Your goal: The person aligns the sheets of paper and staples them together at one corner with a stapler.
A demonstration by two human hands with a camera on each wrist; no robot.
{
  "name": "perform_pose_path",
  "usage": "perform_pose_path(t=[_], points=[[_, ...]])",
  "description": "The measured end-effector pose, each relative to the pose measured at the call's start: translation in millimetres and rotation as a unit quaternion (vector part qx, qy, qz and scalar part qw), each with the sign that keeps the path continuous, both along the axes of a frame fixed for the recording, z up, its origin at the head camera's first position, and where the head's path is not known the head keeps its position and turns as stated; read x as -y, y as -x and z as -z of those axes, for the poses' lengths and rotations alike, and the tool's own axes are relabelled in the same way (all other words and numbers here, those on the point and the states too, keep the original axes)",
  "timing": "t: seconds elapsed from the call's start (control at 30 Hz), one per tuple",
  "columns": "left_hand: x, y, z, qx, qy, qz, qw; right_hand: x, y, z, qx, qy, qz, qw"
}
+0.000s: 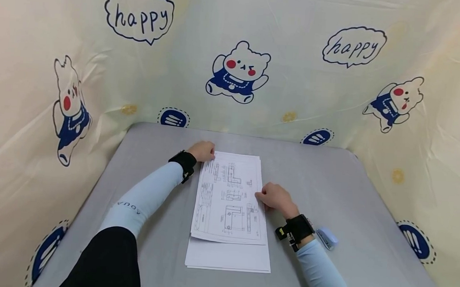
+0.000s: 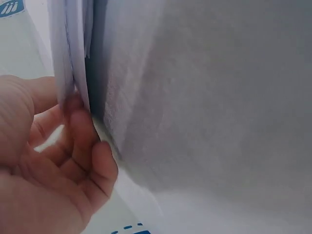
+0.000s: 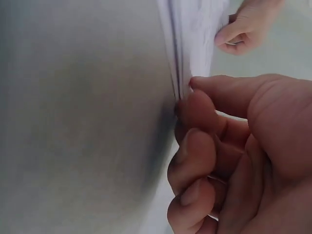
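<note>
White paper sheets (image 1: 229, 255) lie stacked on the grey table, the top ones printed with technical drawings (image 1: 232, 196) and shifted toward the far side, so a blank strip shows at the near edge. At the far left corner my left hand (image 1: 203, 151) pinches the sheets; the left wrist view shows its thumb and fingertips on the paper edge (image 2: 73, 48). My right hand (image 1: 277, 197) pinches the right edge about midway down. Several layers of paper (image 3: 178, 48) show between its thumb and fingers in the right wrist view.
A blue stapler (image 1: 327, 238) lies on the grey table (image 1: 160, 253) just right of my right wrist. Pale curtains (image 1: 288, 90) printed with cartoon bears surround the table at the back and sides.
</note>
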State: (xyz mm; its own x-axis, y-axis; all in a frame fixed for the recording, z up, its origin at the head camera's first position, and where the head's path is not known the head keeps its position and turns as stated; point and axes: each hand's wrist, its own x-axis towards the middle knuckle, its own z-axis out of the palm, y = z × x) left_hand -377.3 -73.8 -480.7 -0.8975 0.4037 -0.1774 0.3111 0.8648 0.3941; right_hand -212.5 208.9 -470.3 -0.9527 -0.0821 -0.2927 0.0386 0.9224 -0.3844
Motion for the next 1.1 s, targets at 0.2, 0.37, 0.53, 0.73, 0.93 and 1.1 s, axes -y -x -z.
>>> perform_pose_path(t=[0.2, 0.37, 0.53, 0.73, 0.93, 1.1], points=[[-0.1, -10.6, -0.3, -0.007, 0.022, -0.059, 0.9980, 4, -8.2, -1.7, -0.030, -0.013, 0.020, 0.9993], [2.6, -22.9, -4.5, -0.014, 0.009, -0.092, 0.9956, -5, -8.5, -7.4, -0.034, 0.053, 0.064, 0.9960], [18.7, -39.3, -26.1, 0.020, 0.001, -0.105, 0.9943, -16, -0.1, -14.2, -0.021, 0.124, 0.102, 0.9868], [37.8, -59.4, -38.3, 0.120, -0.035, -0.118, 0.9851, -22, 13.7, -14.0, -0.009, 0.171, 0.122, 0.9777], [42.7, -82.1, -25.4, 0.170, -0.082, -0.148, 0.9708, -19, 15.5, -9.8, -0.002, 0.228, 0.157, 0.9610], [41.3, -95.0, -18.0, 0.166, -0.133, -0.184, 0.9596, -12, 16.1, -2.4, 0.007, 0.283, 0.195, 0.9391]])
